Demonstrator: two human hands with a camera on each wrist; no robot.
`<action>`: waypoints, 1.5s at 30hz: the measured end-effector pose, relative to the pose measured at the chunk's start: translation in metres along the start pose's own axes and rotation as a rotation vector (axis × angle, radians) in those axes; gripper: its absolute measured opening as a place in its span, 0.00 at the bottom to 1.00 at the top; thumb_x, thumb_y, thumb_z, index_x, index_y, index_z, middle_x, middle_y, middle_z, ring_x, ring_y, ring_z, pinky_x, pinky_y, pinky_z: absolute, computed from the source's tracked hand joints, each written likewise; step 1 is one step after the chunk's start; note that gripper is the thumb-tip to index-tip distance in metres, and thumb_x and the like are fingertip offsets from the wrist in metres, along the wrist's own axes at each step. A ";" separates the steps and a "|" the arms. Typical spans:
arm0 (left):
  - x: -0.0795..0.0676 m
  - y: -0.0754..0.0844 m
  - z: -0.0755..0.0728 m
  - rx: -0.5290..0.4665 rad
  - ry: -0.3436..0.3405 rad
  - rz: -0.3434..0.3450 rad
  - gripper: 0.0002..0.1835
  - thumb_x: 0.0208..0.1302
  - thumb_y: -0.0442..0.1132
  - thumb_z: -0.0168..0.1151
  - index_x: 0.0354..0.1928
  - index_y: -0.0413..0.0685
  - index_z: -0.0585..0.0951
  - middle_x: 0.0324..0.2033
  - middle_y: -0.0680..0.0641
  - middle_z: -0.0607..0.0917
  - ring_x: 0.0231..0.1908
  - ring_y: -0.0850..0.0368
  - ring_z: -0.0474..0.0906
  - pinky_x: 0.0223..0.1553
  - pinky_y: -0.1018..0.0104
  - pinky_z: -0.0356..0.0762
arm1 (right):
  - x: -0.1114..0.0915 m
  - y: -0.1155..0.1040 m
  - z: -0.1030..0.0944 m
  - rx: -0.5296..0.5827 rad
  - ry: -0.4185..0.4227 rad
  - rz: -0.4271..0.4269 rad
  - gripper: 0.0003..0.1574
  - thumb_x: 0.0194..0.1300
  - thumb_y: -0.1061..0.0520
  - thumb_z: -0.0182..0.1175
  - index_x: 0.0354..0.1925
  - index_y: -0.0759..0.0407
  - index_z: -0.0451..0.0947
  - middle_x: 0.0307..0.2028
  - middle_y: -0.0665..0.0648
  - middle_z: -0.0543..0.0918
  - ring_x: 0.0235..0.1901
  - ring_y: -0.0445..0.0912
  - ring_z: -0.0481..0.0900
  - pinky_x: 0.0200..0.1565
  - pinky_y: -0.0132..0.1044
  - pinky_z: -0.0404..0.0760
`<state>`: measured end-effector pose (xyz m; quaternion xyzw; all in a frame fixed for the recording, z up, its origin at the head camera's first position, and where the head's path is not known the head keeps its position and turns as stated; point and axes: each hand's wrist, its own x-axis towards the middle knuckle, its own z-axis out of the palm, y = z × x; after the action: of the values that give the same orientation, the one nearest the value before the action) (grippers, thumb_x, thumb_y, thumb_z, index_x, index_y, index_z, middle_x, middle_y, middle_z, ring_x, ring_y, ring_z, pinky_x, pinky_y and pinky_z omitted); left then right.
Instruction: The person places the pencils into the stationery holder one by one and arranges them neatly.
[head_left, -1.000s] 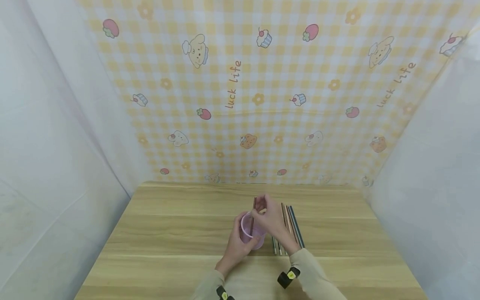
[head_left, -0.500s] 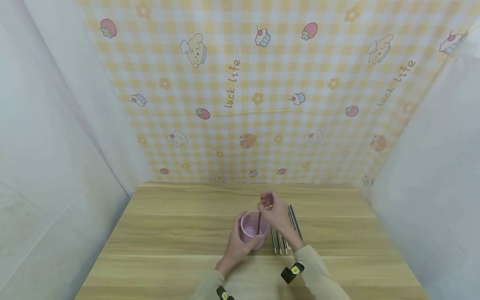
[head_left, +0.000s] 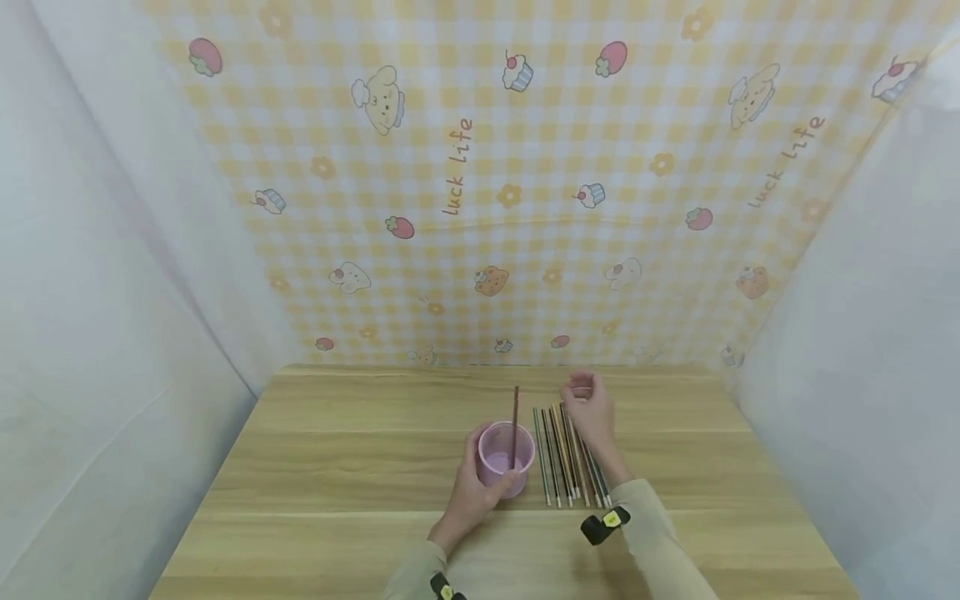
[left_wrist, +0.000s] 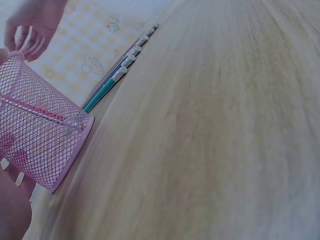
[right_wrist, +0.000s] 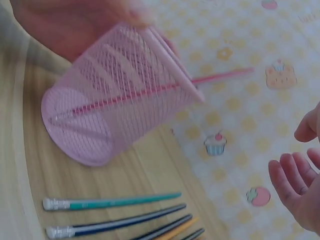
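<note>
My left hand (head_left: pixel 472 490) grips a pink mesh pen holder (right_wrist: pixel 145 112) around its side, thumb toward the front. The holder stands on the wooden table. Inside it leans one red pencil (head_left: pixel 515 412), its eraser end down and its tip above the rim. To the holder's right, several pencils (head_left: pixel 558 458) lie side by side, eraser ends toward me; a green pencil (right_wrist: pixel 122 201) is nearest the holder. My right hand (head_left: pixel 592 412) hovers over the far ends of the rightmost pencils, partly hiding them. Its fingers are loosely bent, apart from the thumb, with nothing between them.
The wooden table (head_left: pixel 360 467) reaches back to a yellow checked curtain (head_left: pixel 517 275). White sheets hang on the left (head_left: pixel 112 333) and right (head_left: pixel 862 333). Each wrist wears a black camera strap (head_left: pixel 603 527).
My right hand has let go of the red pencil, leaving it in the holder, and moved right over the pencil row. My left hand stays on the holder.
</note>
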<state>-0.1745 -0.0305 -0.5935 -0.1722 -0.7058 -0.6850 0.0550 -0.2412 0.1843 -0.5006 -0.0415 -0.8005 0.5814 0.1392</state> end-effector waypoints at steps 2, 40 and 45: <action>0.000 -0.001 -0.001 0.006 -0.002 0.014 0.46 0.58 0.38 0.73 0.75 0.50 0.59 0.65 0.37 0.72 0.61 0.36 0.73 0.61 0.40 0.78 | 0.004 0.009 -0.005 0.014 0.021 0.031 0.20 0.68 0.62 0.60 0.57 0.63 0.71 0.49 0.63 0.79 0.43 0.45 0.80 0.42 0.33 0.87; 0.002 -0.005 0.002 0.036 0.026 0.059 0.46 0.57 0.31 0.72 0.75 0.42 0.58 0.64 0.35 0.72 0.61 0.35 0.72 0.60 0.40 0.78 | -0.005 0.089 -0.027 -0.411 -0.014 0.142 0.17 0.59 0.64 0.62 0.46 0.71 0.74 0.40 0.69 0.83 0.38 0.58 0.83 0.42 0.50 0.85; 0.001 -0.005 0.000 0.011 0.017 0.040 0.46 0.58 0.35 0.73 0.76 0.49 0.59 0.65 0.39 0.73 0.62 0.39 0.72 0.62 0.43 0.77 | -0.003 0.089 -0.026 -0.494 -0.033 0.168 0.17 0.59 0.63 0.62 0.46 0.71 0.77 0.39 0.67 0.84 0.36 0.55 0.82 0.40 0.48 0.85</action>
<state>-0.1766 -0.0301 -0.5979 -0.1803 -0.7053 -0.6814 0.0757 -0.2398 0.2364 -0.5780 -0.1308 -0.9143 0.3782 0.0629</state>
